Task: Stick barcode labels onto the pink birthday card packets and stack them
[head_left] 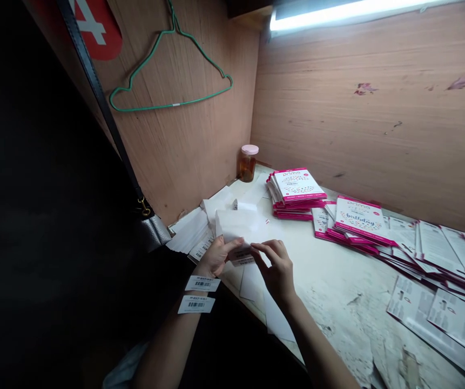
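Observation:
My left hand [216, 256] is closed around a white strip of barcode labels [236, 221], thumb on top, near the table's front edge. The strip bends upward and away, and printed barcodes show at its lower end. With thumb and forefinger, my right hand [275, 267] pinches the right edge of that lower end; whether a label is lifting there is too small to tell. Two barcode stickers cling to my left wrist and forearm, an upper sticker [202, 283] and a lower sticker [196, 304].
Pink-and-white packets stand in a stack [299, 186] at the back, with a spread pile [357, 219] to its right. An amber jar [247, 163] is in the corner. Loose white paper [189, 232] lies at left. A green hanger [171, 105] and a bag strap [106, 108] hang on the left.

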